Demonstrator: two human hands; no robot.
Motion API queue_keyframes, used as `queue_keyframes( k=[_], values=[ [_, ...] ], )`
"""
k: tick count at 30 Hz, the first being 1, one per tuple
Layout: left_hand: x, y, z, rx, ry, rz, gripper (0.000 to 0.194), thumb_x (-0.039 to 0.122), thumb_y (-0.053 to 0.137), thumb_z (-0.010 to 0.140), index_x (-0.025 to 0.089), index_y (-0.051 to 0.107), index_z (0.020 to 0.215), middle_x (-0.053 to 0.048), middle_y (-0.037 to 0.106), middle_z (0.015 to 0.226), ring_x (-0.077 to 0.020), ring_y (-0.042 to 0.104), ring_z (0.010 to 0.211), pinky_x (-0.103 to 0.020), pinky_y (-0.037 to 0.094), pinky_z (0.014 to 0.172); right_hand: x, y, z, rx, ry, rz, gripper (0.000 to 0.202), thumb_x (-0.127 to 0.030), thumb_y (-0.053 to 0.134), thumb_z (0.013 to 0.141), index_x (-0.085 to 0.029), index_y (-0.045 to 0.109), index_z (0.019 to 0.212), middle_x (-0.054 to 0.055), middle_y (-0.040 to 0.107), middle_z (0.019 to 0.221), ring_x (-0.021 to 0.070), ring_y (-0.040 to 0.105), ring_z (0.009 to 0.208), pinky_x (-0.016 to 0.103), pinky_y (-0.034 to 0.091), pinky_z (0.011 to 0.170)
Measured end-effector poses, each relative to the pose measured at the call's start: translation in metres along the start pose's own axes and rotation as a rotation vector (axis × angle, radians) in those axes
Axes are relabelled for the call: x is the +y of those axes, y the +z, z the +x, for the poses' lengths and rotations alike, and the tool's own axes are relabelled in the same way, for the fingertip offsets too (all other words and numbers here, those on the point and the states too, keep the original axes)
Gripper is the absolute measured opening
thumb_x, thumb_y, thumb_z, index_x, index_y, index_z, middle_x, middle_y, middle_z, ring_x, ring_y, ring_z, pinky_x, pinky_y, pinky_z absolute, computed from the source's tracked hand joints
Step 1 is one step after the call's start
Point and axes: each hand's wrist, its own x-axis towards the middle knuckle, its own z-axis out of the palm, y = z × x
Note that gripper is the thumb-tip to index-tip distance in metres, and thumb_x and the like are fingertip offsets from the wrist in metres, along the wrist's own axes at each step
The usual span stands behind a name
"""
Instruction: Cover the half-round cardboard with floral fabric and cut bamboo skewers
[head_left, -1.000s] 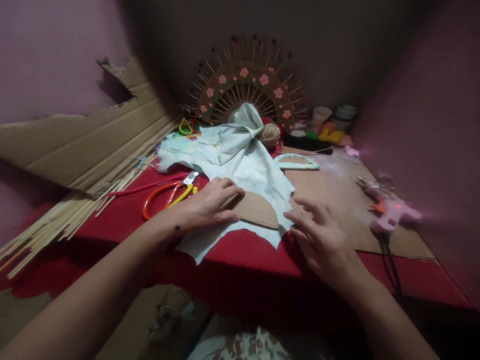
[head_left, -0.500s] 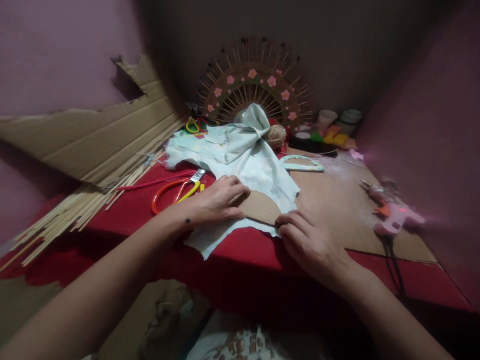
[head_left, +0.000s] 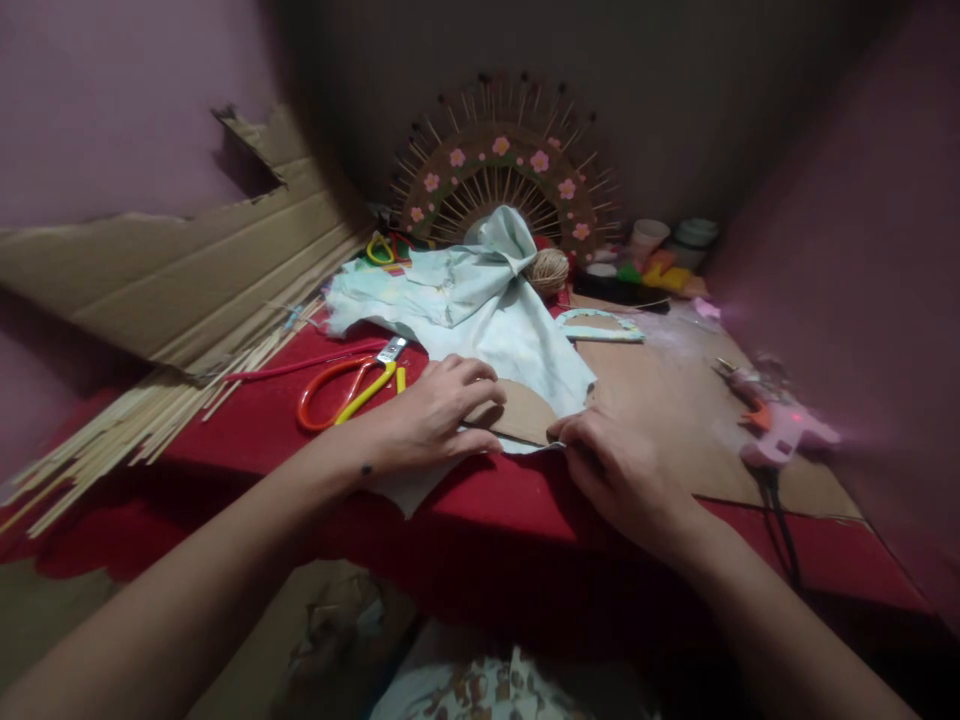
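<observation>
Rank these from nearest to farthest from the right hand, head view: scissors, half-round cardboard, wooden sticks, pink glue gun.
For the right hand:
1. Half-round cardboard: at its fingers.
2. Pink glue gun: right.
3. Scissors: left, past the cardboard.
4. Wooden sticks: far left.

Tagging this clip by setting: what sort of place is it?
Probably a home craft corner: a glue gun and scissors lie on a red-covered table against the walls, with a ball of twine behind.
</observation>
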Motion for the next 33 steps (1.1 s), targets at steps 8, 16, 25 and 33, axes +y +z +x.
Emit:
queue_keyframes(
  k=[8, 16, 25, 33],
  values=[
    [0.015, 0.021, -0.008, 0.065, 0.048, 0.257, 0.024, 0.039, 0.052, 0.089, 0.017, 0.054, 0.1, -0.013, 0.053, 0.115, -0.0297, 0.047, 0.105, -0.046, 0.038, 0.088, -0.001, -0.003, -0.004, -0.096, -0.012, 0.06, 0.012, -0.008, 0.049, 0.083, -0.017, 0.052, 0.091, 0.009, 0.06, 0.089, 0.0191, 0.055, 0.083, 0.034, 0.047, 0.074],
    [0.028, 0.021, -0.005, 0.042, 0.055, 0.435, 0.018, 0.027, 0.051, 0.087, 0.012, 0.055, 0.095, -0.015, 0.056, 0.109, -0.0293, 0.05, 0.099, -0.044, 0.039, 0.088, 0.001, 0.005, 0.003, -0.018, -0.01, -0.055, 0.018, -0.01, 0.041, 0.091, -0.018, 0.054, 0.082, 0.007, 0.061, 0.077, 0.0177, 0.055, 0.074, 0.031, 0.047, 0.069],
    [0.018, 0.005, 0.005, -0.043, -0.019, 0.358, 0.015, 0.01, 0.041, 0.086, 0.014, 0.056, 0.085, -0.009, 0.062, 0.091, -0.0215, 0.056, 0.082, -0.036, 0.042, 0.079, -0.003, -0.001, 0.007, -0.006, 0.182, 0.063, 0.014, -0.007, 0.048, 0.084, -0.018, 0.052, 0.077, 0.004, 0.058, 0.074, 0.0155, 0.054, 0.07, 0.027, 0.044, 0.065],
    [0.018, 0.001, 0.02, -0.028, -0.114, 0.412, 0.019, 0.011, 0.041, 0.087, 0.013, 0.058, 0.078, -0.008, 0.06, 0.084, -0.0184, 0.053, 0.069, -0.03, 0.039, 0.062, 0.002, -0.001, 0.011, -0.011, 0.222, 0.119, 0.018, -0.001, 0.048, 0.077, -0.017, 0.056, 0.074, 0.002, 0.06, 0.071, 0.013, 0.054, 0.067, 0.025, 0.042, 0.063]
  ],
)
